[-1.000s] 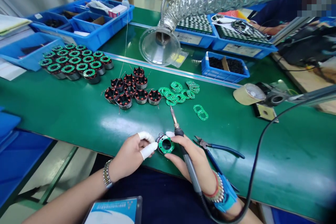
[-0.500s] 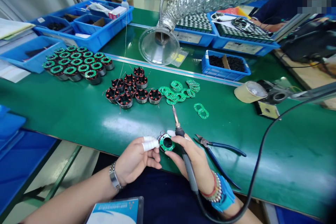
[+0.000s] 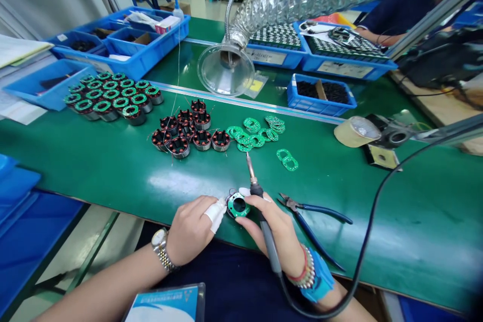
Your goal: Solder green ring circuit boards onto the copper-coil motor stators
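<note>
My right hand (image 3: 277, 226) carries a soldering iron (image 3: 268, 244), its tip pointing away from me. The thumb and index finger of that hand also grip a motor stator topped by a green circuit board (image 3: 233, 210). At the stator's left edge, where thin wires stick out, my left hand (image 3: 192, 229) has its taped fingers pinched together; what lies between them is hidden. Right of my hands, cutting pliers (image 3: 302, 211) lie with handles spread. Beyond are bare stators with copper windings (image 3: 178, 147) and a loose pile of green ring boards (image 3: 249, 136).
Board-topped stators (image 3: 111, 94) stand grouped at the left, near blue bins (image 3: 151, 55). A fume funnel (image 3: 226, 73) hangs over the bench. At the right are a tape roll (image 3: 356, 132) and the iron's cable (image 3: 368, 241). Another person's arm (image 3: 372, 35) shows at the far right.
My left hand has rolled over, its back now upward and its fingers closer together at the stator's edge. My right hand keeps the iron and stator almost in place.
</note>
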`<state>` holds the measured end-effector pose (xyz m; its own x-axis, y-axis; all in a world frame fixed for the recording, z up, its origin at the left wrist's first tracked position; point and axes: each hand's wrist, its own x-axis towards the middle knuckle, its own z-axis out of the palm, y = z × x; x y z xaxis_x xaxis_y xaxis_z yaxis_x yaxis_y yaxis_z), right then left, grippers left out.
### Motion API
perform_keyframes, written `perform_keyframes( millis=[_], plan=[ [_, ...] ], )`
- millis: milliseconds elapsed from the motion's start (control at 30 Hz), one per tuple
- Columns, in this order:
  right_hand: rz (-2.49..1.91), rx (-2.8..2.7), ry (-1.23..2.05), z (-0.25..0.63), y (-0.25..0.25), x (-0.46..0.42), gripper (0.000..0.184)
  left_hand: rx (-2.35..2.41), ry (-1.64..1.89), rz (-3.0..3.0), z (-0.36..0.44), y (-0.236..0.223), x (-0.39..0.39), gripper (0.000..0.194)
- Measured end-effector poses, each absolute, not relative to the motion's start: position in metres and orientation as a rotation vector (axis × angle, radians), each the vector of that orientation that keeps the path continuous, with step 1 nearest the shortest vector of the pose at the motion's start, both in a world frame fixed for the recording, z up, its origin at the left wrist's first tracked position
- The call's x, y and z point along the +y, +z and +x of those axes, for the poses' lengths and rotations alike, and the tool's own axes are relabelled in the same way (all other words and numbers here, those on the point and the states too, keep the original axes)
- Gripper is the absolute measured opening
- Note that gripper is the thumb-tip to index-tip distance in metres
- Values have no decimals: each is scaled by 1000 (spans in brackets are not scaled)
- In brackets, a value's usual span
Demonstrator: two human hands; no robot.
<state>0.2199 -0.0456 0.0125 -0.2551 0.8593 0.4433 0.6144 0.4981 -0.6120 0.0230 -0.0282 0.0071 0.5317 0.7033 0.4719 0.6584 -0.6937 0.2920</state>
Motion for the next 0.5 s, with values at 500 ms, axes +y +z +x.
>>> perform_keyframes(
  millis=[500],
  plan=[
    [-1242, -1950, 348, 215, 7, -49, 28, 1234, 975, 2463, 43, -8, -52, 32]
  ],
)
